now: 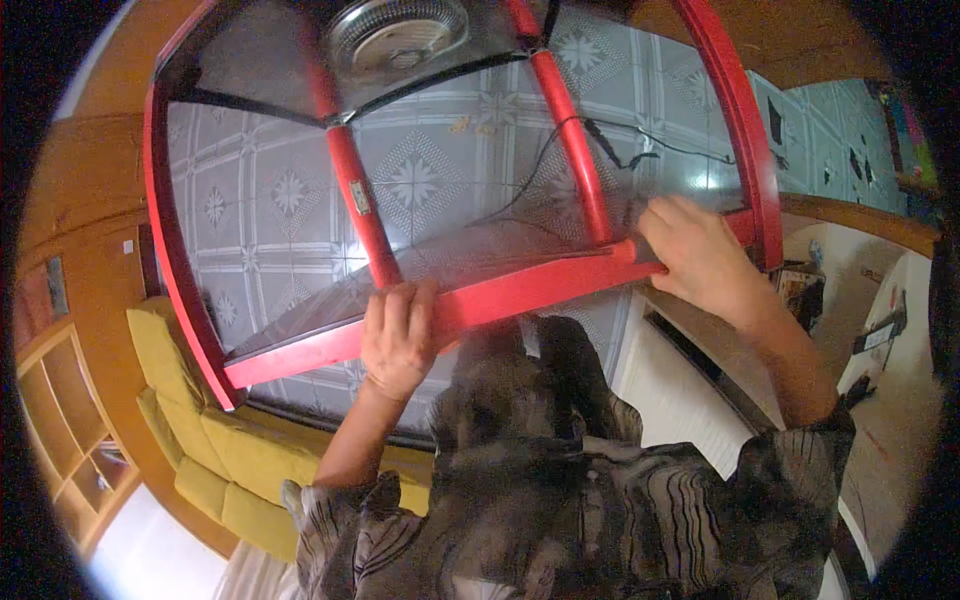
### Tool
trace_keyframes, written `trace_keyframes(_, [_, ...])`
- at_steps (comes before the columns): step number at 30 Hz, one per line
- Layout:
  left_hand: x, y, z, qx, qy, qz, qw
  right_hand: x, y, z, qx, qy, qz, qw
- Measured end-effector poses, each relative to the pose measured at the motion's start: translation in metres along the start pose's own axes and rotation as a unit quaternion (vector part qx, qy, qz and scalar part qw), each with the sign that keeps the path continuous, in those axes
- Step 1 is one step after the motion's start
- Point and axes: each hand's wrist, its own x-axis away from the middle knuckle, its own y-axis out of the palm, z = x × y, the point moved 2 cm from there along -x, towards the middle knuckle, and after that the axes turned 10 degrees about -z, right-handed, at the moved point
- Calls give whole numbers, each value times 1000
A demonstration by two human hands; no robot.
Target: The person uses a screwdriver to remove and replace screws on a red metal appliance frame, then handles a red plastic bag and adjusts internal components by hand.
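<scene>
A large red frame (530, 292) with a clear panel fills the upper middle. My left hand (398, 335) is closed over its near rail, with fingers curled on the top edge. My right hand (695, 250) is closed at the right part of the same rail. An orange end piece (626, 250) shows beside its fingertips, but what lies inside the grip is hidden. Two red bars, a left bar (362, 205) and a right bar (572, 150), run away from the near rail. Black strips (440, 82) join them farther back.
A round ribbed glass-like thing (400, 35) shows at the far side. A thin black cable (545, 160) appears through the panel, over patterned grey floor tiles (415, 175). To the left are a yellow sofa (240, 455) and wooden shelves (70, 410). A white-topped unit (690, 385) stands at right.
</scene>
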Motion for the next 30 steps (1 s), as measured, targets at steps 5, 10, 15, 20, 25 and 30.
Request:
trace_keyframes(5, [2, -3, 1, -18, -8, -2, 1000, -3, 0, -2, -1, -19, -33, 999])
trace_keyframes(10, [0, -1, 8, -10, 7, -6, 1000, 8, 10, -8, -20, 54, 5, 998])
trace_keyframes(15, [-2, -3, 10, 6, -7, -10, 1000, -1, 27, -13, -12, 59, 34, 998])
trace_keyframes(20, [-6, -11, 10, 15, -11, 26, 999, -13, 20, -18, -41, 101, 39, 993])
trace_keyframes(25, [-6, -5, 12, 59, -46, 36, 997, -17, 20, -11, -47, 96, 1, 994])
trace_keyframes(30, [-10, -11, 14, 66, -57, 32, 996, -17, 22, -11, -40, 115, 28, 992])
